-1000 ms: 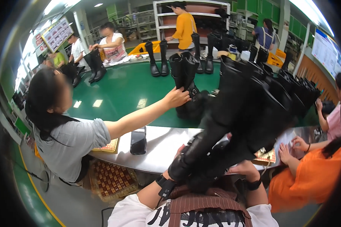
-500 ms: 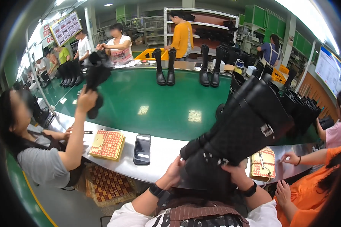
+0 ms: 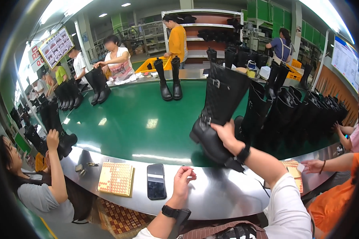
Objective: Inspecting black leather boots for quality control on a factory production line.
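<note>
A tall black boot with buckled straps hangs over the near edge of the green table, its shaft upward and tilted, its toe low and to the right. My right hand grips it around the ankle and instep. Apart from the boot, my left hand is above the metal ledge, its fingers curled in a pinch; whatever may be between the fingertips is too small to make out. A dark phone lies left of that hand, and beyond it a pad of red-dotted yellow sheets.
Many black boots crowd the right side of the green table. One upright pair stands at its far side. Co-workers sit close by: a grey sleeve at left, an orange sleeve at right, beside another sticker pad.
My right hand has carried the boot away from my body, over the green table. My left hand has let go of it. The left co-worker's raised boot is lowered among others.
</note>
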`<state>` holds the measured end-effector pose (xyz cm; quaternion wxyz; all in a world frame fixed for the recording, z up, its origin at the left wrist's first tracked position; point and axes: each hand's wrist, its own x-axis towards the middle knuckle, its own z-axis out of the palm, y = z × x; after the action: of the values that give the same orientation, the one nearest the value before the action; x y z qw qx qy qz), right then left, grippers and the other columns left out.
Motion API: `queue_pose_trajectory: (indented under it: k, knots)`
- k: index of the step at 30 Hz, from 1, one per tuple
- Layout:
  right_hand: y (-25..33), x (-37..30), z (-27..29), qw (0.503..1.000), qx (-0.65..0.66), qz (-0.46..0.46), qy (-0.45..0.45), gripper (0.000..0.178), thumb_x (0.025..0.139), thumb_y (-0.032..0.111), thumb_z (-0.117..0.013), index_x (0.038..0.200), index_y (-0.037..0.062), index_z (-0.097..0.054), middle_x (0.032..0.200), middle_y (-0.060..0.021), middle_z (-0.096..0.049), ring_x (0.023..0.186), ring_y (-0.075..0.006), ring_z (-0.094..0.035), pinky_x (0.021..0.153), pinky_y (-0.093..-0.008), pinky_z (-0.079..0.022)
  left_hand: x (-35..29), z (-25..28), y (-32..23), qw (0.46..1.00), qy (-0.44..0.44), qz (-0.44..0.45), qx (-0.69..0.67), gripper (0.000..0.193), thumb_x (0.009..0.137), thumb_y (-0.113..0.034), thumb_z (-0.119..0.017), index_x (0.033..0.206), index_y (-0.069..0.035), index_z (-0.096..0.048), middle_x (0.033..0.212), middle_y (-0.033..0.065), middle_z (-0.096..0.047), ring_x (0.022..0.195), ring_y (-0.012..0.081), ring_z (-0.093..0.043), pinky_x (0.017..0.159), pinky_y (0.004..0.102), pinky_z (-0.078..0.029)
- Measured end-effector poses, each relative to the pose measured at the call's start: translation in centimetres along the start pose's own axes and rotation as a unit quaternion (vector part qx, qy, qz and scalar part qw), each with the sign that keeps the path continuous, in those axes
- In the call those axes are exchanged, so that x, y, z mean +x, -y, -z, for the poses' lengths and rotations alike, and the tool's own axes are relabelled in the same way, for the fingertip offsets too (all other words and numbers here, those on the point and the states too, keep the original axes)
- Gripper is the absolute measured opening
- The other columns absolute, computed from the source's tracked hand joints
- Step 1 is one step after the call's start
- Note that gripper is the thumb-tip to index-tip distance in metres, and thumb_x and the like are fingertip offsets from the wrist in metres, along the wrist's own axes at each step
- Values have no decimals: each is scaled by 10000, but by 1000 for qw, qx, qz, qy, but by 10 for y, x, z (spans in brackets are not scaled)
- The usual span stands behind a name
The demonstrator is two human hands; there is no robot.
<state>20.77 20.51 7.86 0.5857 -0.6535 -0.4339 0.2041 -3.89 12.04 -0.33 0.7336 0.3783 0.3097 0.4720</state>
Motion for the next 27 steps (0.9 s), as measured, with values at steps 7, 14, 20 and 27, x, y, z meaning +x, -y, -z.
queue_pose_trajectory:
  k: [7, 14, 20, 27]
  knots:
    - [-69, 50, -58, 901, -418, -85, 78, 1039, 525, 620, -814, 1433, 327, -403, 1566, -174, -12, 1384, -485, -162, 1030, -736, -195, 21, 21, 27, 994, -62, 83, 21, 102, 938, -126, -569, 976, -32, -584, 818, 51, -621, 726, 131, -603, 683, 277, -515]
    - [-82, 25, -45, 921, -382, 18, 71, 910, 642, 532, -784, 1440, 350, -385, 1573, -188, -27, 1381, -549, -81, 983, -801, -158, 21, 23, 30, 996, -20, 58, 62, 85, 947, -109, -561, 962, -27, -577, 777, 64, -618, 682, 148, -606, 653, 278, -522]
    - [-90, -22, -25, 858, -452, 71, 232, 734, 816, 394, -713, 1449, 401, -340, 1580, -173, 10, 1386, -570, -6, 904, -801, -326, 21, 25, 26, 995, -27, 96, 31, 75, 940, -90, -561, 956, -19, -577, 769, 66, -617, 673, 148, -600, 649, 276, -516]
    - [-100, 22, -67, 846, -510, 47, 150, 623, 880, 381, -634, 1418, 483, -336, 1569, -195, -75, 1366, -587, -116, 798, -750, -448, 19, 25, 23, 991, -15, 128, 39, 67, 942, -73, -548, 963, -14, -570, 792, 72, -613, 705, 163, -601, 683, 303, -517]
